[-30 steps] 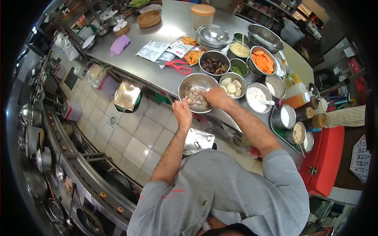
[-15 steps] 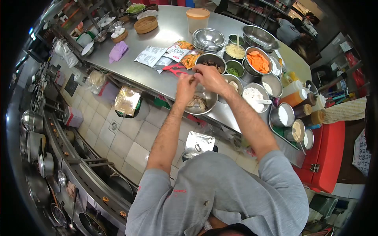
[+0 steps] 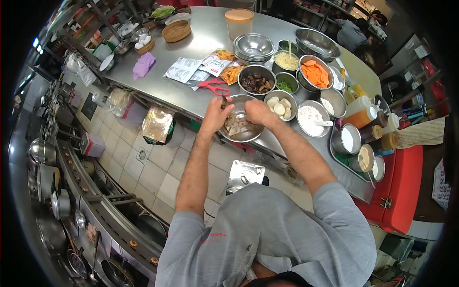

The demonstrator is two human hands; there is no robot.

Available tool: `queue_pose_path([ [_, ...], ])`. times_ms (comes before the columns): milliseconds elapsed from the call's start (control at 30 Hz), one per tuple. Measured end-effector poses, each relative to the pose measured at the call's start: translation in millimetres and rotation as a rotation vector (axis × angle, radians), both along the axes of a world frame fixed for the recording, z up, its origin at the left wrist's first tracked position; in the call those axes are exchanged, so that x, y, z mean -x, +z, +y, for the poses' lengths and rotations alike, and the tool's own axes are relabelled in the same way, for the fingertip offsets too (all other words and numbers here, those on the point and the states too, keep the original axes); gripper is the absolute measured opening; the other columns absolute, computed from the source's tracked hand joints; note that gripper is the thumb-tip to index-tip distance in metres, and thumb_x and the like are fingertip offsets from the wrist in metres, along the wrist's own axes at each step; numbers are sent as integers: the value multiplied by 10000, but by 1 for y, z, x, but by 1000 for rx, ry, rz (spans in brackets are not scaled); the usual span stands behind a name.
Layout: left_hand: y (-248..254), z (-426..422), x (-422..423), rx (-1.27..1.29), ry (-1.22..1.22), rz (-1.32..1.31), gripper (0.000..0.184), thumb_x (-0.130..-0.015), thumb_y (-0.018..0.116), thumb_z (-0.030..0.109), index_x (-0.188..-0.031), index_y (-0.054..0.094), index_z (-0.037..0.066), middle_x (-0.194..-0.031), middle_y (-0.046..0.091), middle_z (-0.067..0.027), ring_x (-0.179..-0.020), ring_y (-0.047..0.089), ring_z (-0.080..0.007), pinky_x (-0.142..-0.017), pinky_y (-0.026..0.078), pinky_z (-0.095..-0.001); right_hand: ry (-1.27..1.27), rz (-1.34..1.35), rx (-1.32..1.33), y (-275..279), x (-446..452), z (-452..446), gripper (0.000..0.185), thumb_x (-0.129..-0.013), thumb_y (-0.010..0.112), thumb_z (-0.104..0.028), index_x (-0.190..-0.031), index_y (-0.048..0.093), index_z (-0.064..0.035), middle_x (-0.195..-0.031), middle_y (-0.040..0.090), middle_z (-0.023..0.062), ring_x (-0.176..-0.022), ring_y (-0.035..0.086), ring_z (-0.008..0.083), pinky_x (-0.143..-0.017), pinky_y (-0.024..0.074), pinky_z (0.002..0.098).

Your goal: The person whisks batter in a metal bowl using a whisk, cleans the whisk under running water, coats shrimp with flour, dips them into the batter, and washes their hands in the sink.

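A steel bowl [image 3: 248, 136] with pale, greyish pieces [image 3: 234, 126] of food stands at the near edge of the steel table. My left hand [image 3: 217, 114] is at the bowl's left rim, its fingers pinched round a small dark piece [image 3: 224, 101]. Over the right side of the same bowl is my right hand [image 3: 258, 113], its fingers curled down and closed; what they hold, if anything, is hidden. Right behind the bowl are red scissors [image 3: 215, 87] and a bowl of dark brown pieces [image 3: 256, 82]. A bowl of round white pieces [image 3: 280, 106] is beside my right hand.
Farther right are bowls of white powder [image 3: 311, 117] and orange slices [image 3: 314, 73], then sauce bottles [image 3: 361, 117]. Food packets [image 3: 184, 68], a purple cloth [image 3: 144, 65] and a lidded tub [image 3: 239, 24] are on the table [image 3: 167, 45]. A person [image 3: 352, 36] is at the back right.
Since half a second ago, my hands have parted from above the bowl's back rim. My left hand has moved left and down, my right hand down to the bowl's right side.
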State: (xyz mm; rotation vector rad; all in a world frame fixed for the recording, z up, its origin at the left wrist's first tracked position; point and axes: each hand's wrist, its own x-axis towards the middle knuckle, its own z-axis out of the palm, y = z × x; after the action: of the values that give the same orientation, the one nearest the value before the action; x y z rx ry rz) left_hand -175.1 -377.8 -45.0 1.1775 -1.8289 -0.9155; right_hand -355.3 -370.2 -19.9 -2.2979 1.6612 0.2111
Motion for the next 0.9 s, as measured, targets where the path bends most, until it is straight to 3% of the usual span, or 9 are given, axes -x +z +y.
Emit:
queue_pose_path([
  [33, 2, 1, -1, -11, -83, -29, 268, -844, 616, 174, -1046, 588, -1, -957, 530, -103, -854, 543, -185, -734, 446, -308, 3, -93, 52, 5, 2, -7, 184, -755, 601, -103, -911, 655, -22, -885, 650, 195, -841, 641, 335, -733, 516, 406],
  [133, 3, -10, 9, 76, -234, -235, 297, -819, 638, 156, -1049, 569, -19, -972, 526, -119, -899, 530, -185, -760, 438, -315, 14, -282, 166, 27, 0, -15, 161, -762, 589, -94, -875, 660, -5, -836, 639, 225, -803, 634, 354, -716, 506, 422],
  [267, 3, -16, 18, 128, -189, -208, 328, -799, 652, 154, -1044, 546, -36, -985, 522, -129, -916, 517, -196, -778, 429, -320, -58, -607, 343, 45, -3, -13, 136, -777, 568, -89, -843, 650, -4, -811, 629, 223, -784, 618, 372, -713, 489, 445],
  [333, 11, -17, 13, 121, -65, -119, 308, -824, 634, 238, -902, 562, -51, -938, 514, -188, -925, 513, -326, -809, 414, -389, -246, -797, 430, 39, -2, -3, 131, -779, 557, -87, -834, 646, -9, -814, 631, 214, -785, 618, 373, -721, 488, 441],
  [367, 16, -18, 9, 122, -66, -119, 308, -824, 634, 238, -902, 562, -51, -938, 514, -188, -925, 513, -326, -809, 414, -389, -435, -986, 514, 35, -2, 3, 127, -780, 546, -85, -825, 641, -14, -817, 633, 205, -787, 617, 374, -729, 488, 437],
  [500, 55, -13, -10, 68, 0, 7, 315, -825, 634, 244, -905, 569, -54, -933, 537, -198, -896, 536, -330, -794, 424, -394, -334, -651, 299, -35, -6, 11, 123, -766, 562, -119, -818, 633, -32, -810, 632, 202, -797, 617, 368, -738, 482, 442],
  [700, 69, -6, -13, 166, -14, -55, 270, -840, 616, 237, -940, 603, -13, -958, 537, -177, -910, 534, -318, -792, 430, -392, -49, -264, 144, -58, -50, 18, 372, -717, 608, -187, -1057, 537, -53, -824, 645, 206, -807, 630, 374, -734, 492, 464],
  [833, 53, -3, -16, 112, -18, -106, 261, -847, 607, 230, -939, 589, -14, -946, 533, -176, -909, 528, -321, -799, 424, -396, -87, -195, 110, -62, -45, 12, 369, -725, 594, -180, -1066, 526, -56, -856, 637, 222, -837, 622, 378, -752, 483, 473],
  [900, 44, -3, -22, 124, -15, -181, 256, -856, 599, 224, -957, 585, -11, -927, 540, -152, -891, 534, -279, -789, 427, -367, -251, -367, 91, -57, -34, 11, 406, -718, 623, -173, -1089, 512, -49, -901, 631, 228, -860, 616, 381, -764, 477, 477],
])
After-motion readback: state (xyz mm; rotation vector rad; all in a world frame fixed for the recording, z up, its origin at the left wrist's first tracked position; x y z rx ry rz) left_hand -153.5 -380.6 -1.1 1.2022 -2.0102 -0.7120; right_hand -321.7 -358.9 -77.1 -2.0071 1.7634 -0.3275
